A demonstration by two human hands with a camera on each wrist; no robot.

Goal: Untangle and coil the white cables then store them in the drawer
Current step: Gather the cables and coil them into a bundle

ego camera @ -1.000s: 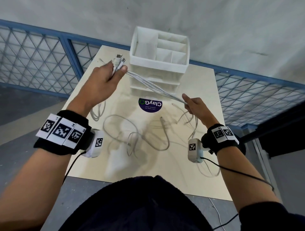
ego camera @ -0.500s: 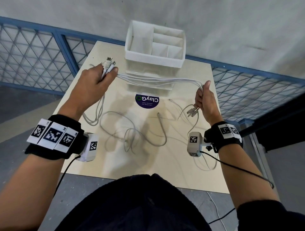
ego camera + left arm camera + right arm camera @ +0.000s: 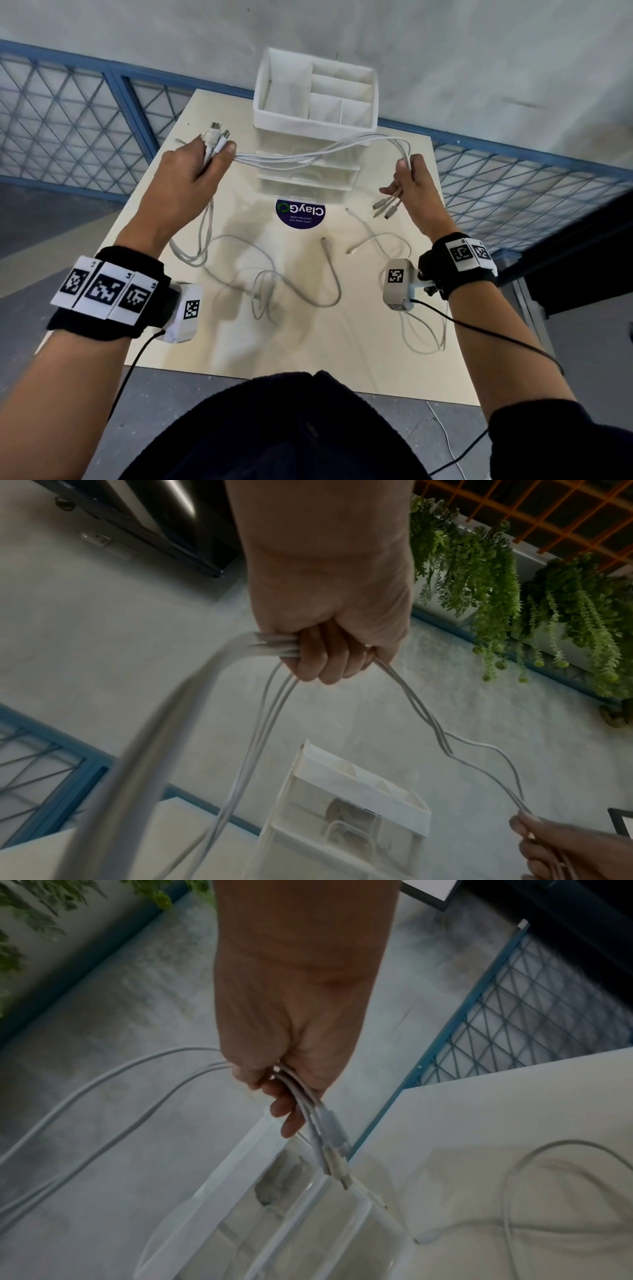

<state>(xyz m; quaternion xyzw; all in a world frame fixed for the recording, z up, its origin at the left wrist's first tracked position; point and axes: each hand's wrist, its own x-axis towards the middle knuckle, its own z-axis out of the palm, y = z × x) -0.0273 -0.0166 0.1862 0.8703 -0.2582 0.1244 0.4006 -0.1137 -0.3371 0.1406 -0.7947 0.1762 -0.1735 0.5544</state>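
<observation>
I hold a bundle of white cables (image 3: 318, 152) stretched in the air between my 2 hands, above the worktop (image 3: 342, 342). My left hand (image 3: 191, 171) is clenched around 1 end of the bundle, and 3 plugs stick out past my thumb, toward the far side. My right hand (image 3: 412, 181) grips the other end, and there about 3 plugs hang down from my fingers. From the left hand some cable also falls down to the worktop in a long loop.

I judge that the untangling of this bundle is almost done and the coiling is the step that comes now. The next move calls for bringing the 2 hands together and winding the span in even loops, without letting the plugs slip out.

More loose cables (image 3: 274, 284) lie on the near middle of the worktop, and another loop (image 3: 424, 329) lies at the near right, close to the edge. These are not yet sorted, so the task is not far along.

The white drawer unit (image 3: 308, 171) stands at the far middle, with an open divided tray on top. Its drawers look closed to me, but I cannot tell this surely. The span hangs just in front of it, so I should keep it from catching there. Between my hands there is open room for coiling; the left and right edges are near my wrists.
</observation>
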